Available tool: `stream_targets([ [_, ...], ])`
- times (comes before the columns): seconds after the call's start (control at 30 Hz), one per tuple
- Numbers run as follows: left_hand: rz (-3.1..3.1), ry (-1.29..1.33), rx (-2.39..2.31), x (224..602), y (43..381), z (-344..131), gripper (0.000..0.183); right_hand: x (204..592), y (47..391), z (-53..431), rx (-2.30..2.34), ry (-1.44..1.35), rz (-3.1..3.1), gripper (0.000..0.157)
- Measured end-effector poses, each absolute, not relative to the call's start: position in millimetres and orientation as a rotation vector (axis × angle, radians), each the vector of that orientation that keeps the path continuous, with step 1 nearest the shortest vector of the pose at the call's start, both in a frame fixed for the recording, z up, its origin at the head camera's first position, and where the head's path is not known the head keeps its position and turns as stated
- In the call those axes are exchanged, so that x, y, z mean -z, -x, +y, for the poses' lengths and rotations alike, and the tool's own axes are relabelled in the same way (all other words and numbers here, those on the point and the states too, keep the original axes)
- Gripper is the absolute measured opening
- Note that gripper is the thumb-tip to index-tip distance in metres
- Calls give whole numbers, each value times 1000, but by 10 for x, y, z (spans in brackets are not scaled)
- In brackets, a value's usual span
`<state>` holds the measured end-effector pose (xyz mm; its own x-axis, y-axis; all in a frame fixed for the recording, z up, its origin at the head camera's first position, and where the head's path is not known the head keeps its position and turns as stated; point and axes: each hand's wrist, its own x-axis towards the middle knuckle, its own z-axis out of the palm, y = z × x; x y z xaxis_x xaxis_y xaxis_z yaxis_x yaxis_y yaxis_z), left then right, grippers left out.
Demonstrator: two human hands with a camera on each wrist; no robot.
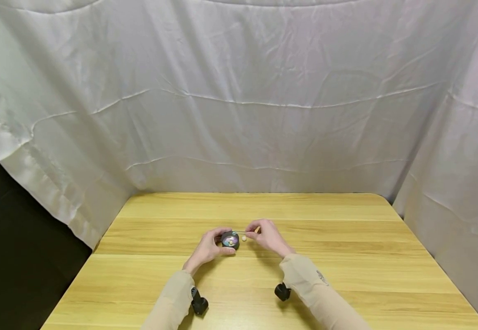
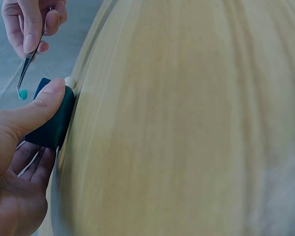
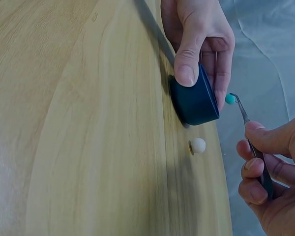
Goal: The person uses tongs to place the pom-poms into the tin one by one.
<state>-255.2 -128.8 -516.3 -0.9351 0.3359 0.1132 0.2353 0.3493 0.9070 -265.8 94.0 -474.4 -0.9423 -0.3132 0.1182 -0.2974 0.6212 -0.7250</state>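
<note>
My left hand holds a small dark round cup on the table, with the thumb against one side and fingers round the other. Several small coloured balls show inside the cup in the head view. Across from it, my right hand pinches a pair of metal tweezers. Their bent tips grip a small green ball, held above the level of the cup's rim and apart from it. Beside the cup lies a small white ball on the tabletop.
The wooden table reaches back to a pale hanging curtain, which also lines both sides. A dark area lies past the table's left edge. Black wrist cameras hang below both sleeves.
</note>
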Motion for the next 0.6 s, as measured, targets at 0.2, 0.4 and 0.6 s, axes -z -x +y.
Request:
stream_targets([
  [0.2, 2499, -531, -1664, 5179, 2560, -1289, 61, 4745, 2659, 936, 1277, 539, 2793, 6],
  [0.4, 2523, -526, -1609, 5183, 2570, -1299, 61, 4744, 2654, 938, 1286, 548, 2781, 6],
  [0.6, 2515, -522, -1613, 5158, 2553, -1300, 62, 4747, 2655, 942, 1296, 547, 2773, 7],
])
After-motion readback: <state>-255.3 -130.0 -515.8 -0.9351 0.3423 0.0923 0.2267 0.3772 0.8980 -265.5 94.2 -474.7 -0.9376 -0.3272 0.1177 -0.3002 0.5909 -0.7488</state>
